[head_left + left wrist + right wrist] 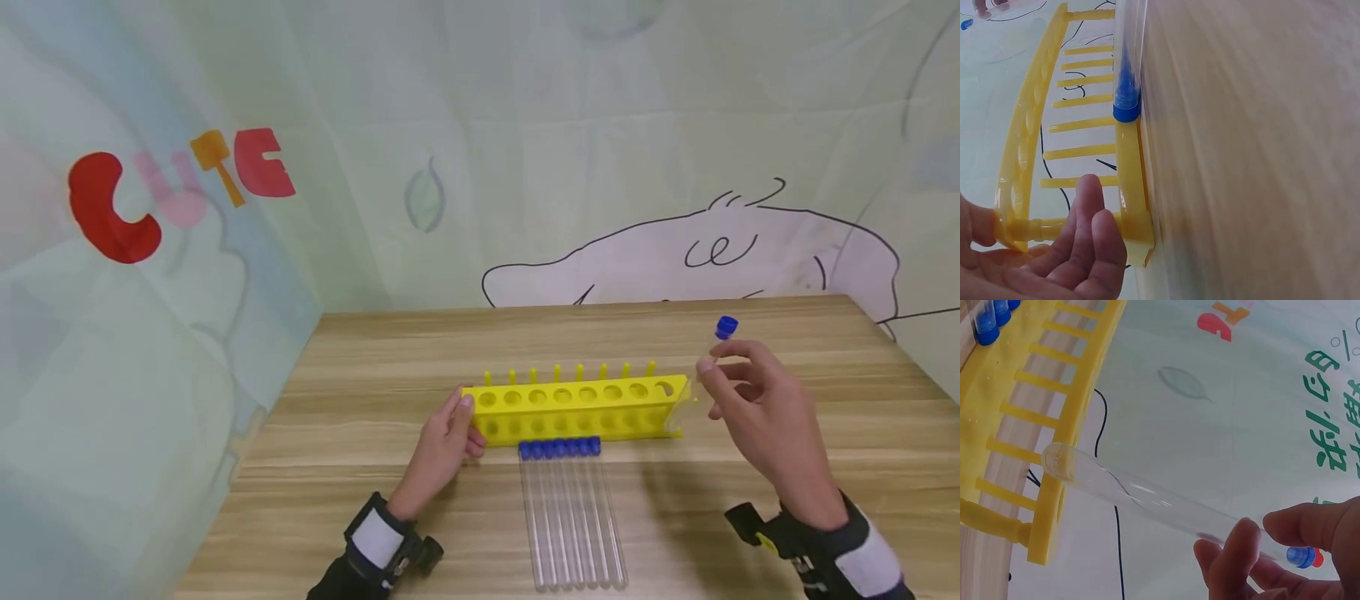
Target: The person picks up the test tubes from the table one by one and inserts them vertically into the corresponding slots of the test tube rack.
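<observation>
A yellow test tube rack (577, 409) stands on the table, its round holes without tubes. My left hand (440, 442) grips the rack's left end, thumb at the top plate and fingers by the end post (1041, 229). Between thumb and fingers, my right hand (772, 417) pinches a clear test tube (1147, 497) close below its blue cap (726, 327). This tube leans, cap up and to the right. Its rounded bottom overlaps the rack's right end in the head and right wrist views.
Several capped test tubes (573, 517) lie side by side in front of the rack, blue caps toward it. The wooden table (360, 367) meets a printed cloth backdrop (375, 208) at the back and left.
</observation>
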Action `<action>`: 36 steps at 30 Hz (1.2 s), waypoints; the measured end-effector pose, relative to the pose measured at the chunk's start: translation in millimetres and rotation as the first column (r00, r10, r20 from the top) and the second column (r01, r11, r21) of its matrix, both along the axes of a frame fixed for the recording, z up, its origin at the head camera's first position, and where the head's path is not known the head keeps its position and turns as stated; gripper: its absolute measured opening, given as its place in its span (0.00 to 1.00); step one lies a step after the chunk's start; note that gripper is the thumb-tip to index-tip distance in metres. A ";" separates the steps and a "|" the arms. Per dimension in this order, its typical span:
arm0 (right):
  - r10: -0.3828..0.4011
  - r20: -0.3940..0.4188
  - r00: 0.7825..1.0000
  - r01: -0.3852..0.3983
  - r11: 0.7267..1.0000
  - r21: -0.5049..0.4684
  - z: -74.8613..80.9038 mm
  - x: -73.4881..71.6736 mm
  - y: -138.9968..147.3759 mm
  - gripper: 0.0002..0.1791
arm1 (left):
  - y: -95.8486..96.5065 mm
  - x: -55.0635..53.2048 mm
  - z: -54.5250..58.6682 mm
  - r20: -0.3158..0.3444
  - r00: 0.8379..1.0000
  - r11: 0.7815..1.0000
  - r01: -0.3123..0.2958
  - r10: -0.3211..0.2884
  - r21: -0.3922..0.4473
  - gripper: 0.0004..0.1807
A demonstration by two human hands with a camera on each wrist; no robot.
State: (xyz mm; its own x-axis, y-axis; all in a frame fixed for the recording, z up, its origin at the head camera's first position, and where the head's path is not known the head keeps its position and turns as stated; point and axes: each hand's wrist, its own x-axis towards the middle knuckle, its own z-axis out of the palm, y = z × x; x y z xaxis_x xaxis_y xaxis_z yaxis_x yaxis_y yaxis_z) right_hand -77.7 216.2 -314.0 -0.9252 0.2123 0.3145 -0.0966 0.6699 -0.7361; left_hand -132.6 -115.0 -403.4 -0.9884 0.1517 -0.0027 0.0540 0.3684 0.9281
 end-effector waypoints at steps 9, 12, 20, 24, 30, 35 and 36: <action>-0.029 -0.028 0.999 0.028 0.999 -0.028 0.6 -6.7 -2.8 0.22 | 0.3 0.0 -1.1 0.003 1.000 1.000 0.001 -0.001 -0.003 0.33; -0.055 -0.044 0.998 0.053 0.998 -0.042 -1.0 -9.6 -4.1 0.21 | 0.5 0.1 -1.9 0.005 1.000 1.000 0.003 -0.003 -0.002 0.33; -0.124 -0.107 0.987 0.112 0.988 -0.109 -2.8 -14.3 -5.8 0.19 | -0.6 -0.2 -2.2 -0.001 1.000 1.000 0.003 -0.003 -0.012 0.33; -0.141 -0.152 0.978 0.119 0.982 -0.149 -3.5 -15.6 -6.2 0.17 | -1.0 -0.5 -1.9 -0.006 1.000 1.000 0.001 -0.001 -0.010 0.33; -0.123 -0.150 0.981 0.102 0.985 -0.139 -7.6 -18.3 -6.4 0.17 | -0.6 -0.9 -2.5 -0.008 1.000 1.000 -0.001 0.001 -0.005 0.34; -0.090 -0.124 0.988 0.078 0.992 -0.096 -11.1 -19.2 -5.7 0.18 | -0.3 -0.7 -2.8 0.002 1.000 1.000 -0.005 0.005 -0.006 0.34; -0.086 -0.116 0.990 0.076 0.993 -0.088 -12.2 -19.5 -5.6 0.18 | -0.2 -0.5 -2.8 0.003 1.000 1.000 -0.005 0.005 -0.007 0.34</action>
